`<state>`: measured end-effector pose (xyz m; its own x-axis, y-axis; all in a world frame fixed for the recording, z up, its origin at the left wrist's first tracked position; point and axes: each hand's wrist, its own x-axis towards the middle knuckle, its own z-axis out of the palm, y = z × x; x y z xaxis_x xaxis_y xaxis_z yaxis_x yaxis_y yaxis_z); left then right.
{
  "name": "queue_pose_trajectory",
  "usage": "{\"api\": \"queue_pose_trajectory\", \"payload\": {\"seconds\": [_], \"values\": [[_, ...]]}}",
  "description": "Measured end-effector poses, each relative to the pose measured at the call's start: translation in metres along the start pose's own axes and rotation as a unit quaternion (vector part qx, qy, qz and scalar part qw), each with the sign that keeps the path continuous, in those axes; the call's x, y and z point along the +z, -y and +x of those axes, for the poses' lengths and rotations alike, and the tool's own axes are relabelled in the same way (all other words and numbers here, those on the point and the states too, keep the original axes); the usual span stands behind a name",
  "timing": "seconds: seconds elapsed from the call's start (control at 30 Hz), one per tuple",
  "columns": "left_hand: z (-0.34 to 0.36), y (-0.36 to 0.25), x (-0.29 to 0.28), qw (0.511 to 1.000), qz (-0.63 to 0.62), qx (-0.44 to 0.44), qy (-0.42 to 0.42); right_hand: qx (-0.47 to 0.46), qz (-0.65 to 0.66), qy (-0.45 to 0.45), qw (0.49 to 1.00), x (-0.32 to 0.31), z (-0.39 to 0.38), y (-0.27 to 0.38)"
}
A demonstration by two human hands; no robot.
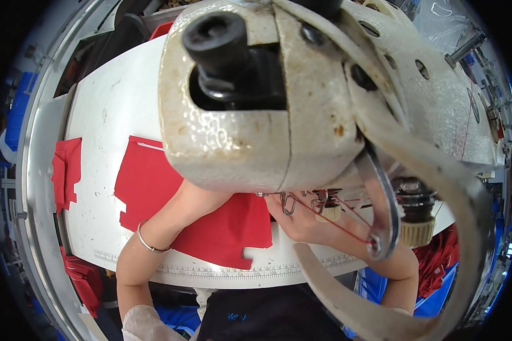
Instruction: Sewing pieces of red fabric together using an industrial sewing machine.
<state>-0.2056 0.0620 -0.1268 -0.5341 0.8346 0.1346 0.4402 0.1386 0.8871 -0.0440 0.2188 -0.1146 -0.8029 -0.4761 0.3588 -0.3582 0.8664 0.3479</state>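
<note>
A white sewing machine (227, 148) with worn, stained paint looms over the work and covers its stitching area. Beneath its head lies a flat red fabric piece (227, 236) with notched edges. My left hand (202, 200) rests on this fabric, its fingers hidden under the machine head. On the other side, my right hand (301, 221) reaches in beside the fabric's right edge, with its fingertips also out of sight. Red thread (350, 230) runs through a metal lever (381, 216) just above my right hand.
Small red fabric pieces (67, 173) lie at the left edge of the white table (114, 96). More red cloth (84, 281) hangs below there. A printed ruler (210, 273) follows the front edge. Lower right, a blue bin (438, 298) holds red fabric. A pale curved bar (347, 307) arches at right.
</note>
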Motion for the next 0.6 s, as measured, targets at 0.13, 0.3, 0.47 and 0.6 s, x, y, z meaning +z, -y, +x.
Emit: {"api": "queue_pose_trajectory", "payload": {"seconds": [0.13, 0.3, 0.47, 0.6], "values": [[-0.001, 0.006, 0.001, 1.000, -0.020, 0.008, -0.008, 0.004, -0.021, -0.051, 0.998, 0.009, -0.001, 0.002], [0.000, 0.003, 0.001, 1.000, 0.000, 0.002, -0.005, 0.008, 0.022, -0.170, 0.985, 0.003, 0.011, -0.012], [0.000, -0.001, -0.001, 1.000, 0.019, -0.001, 0.000, 0.015, -0.017, -0.075, 0.997, 0.003, 0.007, -0.008], [0.001, -0.004, 0.000, 0.999, 0.033, -0.003, 0.002, -0.016, -0.098, -0.070, 0.993, 0.008, 0.004, -0.015]]}}
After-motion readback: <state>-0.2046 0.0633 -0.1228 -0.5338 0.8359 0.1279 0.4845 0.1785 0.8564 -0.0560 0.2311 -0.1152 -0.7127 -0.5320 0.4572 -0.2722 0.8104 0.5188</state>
